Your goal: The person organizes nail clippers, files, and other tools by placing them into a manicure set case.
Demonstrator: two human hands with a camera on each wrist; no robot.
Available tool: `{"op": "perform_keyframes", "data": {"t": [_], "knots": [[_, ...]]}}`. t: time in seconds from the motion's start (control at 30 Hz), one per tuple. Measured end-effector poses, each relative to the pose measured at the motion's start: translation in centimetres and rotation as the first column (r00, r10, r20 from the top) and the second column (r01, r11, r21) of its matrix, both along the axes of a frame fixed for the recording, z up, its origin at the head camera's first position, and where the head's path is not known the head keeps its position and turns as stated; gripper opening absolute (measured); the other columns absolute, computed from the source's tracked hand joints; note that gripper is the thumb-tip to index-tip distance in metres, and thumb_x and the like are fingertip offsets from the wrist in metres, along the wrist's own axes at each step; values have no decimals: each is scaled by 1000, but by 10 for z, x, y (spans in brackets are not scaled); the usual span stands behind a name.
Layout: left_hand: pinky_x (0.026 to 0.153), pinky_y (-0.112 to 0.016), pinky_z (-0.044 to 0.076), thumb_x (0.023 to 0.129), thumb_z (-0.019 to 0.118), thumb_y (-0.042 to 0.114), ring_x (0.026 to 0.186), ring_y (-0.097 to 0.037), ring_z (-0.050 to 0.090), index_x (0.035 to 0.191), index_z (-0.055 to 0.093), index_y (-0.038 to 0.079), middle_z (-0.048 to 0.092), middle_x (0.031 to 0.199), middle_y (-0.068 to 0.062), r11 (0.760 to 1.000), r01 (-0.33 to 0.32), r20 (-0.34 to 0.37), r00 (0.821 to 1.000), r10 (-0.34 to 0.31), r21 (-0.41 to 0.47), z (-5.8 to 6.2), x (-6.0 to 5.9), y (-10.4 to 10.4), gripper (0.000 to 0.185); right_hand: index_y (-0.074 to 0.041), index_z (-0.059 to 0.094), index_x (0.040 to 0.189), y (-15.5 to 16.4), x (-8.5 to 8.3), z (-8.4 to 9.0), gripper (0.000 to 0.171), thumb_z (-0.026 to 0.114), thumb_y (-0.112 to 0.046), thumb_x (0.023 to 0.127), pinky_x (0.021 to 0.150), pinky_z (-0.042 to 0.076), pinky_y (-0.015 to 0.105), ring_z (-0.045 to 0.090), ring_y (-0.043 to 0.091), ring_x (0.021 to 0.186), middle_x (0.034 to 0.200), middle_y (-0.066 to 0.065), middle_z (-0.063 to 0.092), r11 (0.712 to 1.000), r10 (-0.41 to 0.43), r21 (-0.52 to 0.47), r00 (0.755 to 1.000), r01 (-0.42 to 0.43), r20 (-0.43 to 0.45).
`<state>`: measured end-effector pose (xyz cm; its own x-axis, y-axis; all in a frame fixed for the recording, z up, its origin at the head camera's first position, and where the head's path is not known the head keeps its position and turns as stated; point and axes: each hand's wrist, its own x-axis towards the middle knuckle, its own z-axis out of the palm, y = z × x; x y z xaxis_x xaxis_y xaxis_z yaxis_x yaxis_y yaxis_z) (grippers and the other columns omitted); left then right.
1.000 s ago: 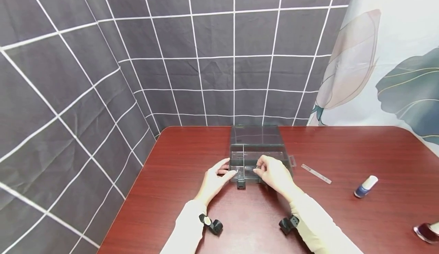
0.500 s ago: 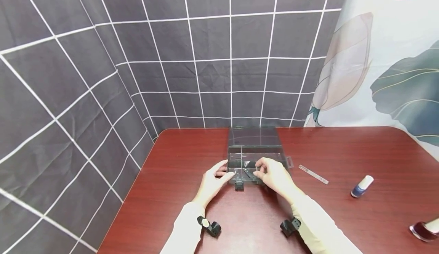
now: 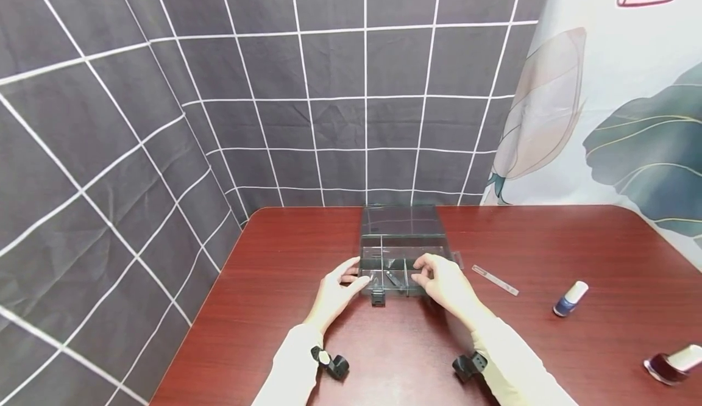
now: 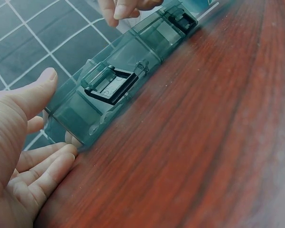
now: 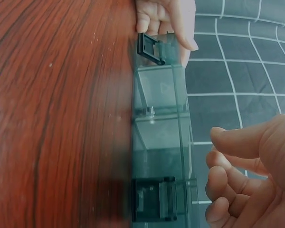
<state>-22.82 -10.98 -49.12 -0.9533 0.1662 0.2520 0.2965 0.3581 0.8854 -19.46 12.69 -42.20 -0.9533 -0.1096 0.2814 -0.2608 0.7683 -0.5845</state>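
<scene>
A clear greenish plastic compartment box (image 3: 403, 250) lies on the table with its lid (image 3: 403, 220) tipped back. My left hand (image 3: 337, 290) grips its front left corner, thumb at the rim and fingers against the end wall. Over the front right part hovers my right hand (image 3: 444, 278), fingers loosely bent, thumb and fingertips apart with nothing between them. Just left of those fingertips stands a thin upright divider (image 3: 406, 277). A small, slim, dark shiny thing (image 3: 392, 278) lies in the compartment left of it. Black latches (image 4: 111, 85) hang open on the box's front.
On the red wood-grain table (image 3: 274, 253), a slim clear strip (image 3: 495, 280) lies right of the box. Farther right are a blue nail polish bottle (image 3: 570, 299) and a dark red one (image 3: 671, 364), both on their sides. A grey gridded cloth wall (image 3: 334, 119) rises behind.
My right fingertips were together by the divider and the dark thing; now they have parted and moved right, off the divider. The left hand stays at the corner. The head view has shifted slightly.
</scene>
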Motion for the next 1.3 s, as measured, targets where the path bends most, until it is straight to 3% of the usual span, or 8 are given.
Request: {"op": "perform_keyframes", "data": {"t": [0.43,1.3], "knots": [[74,-27,50,81,72,33,90,-16,63,127,58,15,64,108,-7,1000,-2,-3,1000,2,16,-2,2,-2,52,-10,63,85,21,10,-2,11,72,-12,79,55,38,28,46,9,59,64,-8,47,999,-30,10,999,31,-25],[73,-26,51,80,73,31,90,-18,63,127,58,13,64,108,-9,999,15,-4,1000,-15,37,-1,-1,1,52,-7,63,88,66,28,1,17,71,-1,75,62,44,35,55,17,67,72,-2,55,993,-117,-26,991,115,-59]]}}
